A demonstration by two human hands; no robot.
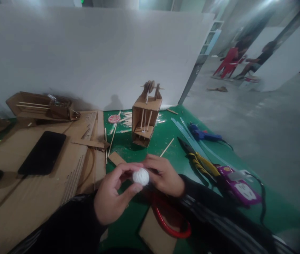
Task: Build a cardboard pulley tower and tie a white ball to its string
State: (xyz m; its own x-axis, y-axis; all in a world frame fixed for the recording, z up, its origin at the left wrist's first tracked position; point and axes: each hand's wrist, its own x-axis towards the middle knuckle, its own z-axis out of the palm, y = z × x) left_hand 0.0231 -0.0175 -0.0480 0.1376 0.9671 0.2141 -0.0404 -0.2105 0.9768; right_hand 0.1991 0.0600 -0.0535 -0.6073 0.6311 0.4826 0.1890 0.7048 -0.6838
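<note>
A small white ball [140,176], which looks like wound string, is pinched between the thumb and fingers of my left hand [114,192]. Close against its right side is my right hand [164,175], with its fingers curled; what they hold, if anything, is hidden. Beyond both hands an upright cardboard frame [146,104] with sticks inside and round discs on top stands on the green table [165,135]. Below my hands, a red loop handle [175,233] lies over a piece of cardboard [150,229].
At right lie yellow-handled pliers [204,164], a blue glue gun [204,134], clear strips and a purple power strip [241,187]. A black phone [43,151] and a cardboard model [42,107] are at left. Two people sit in the far background.
</note>
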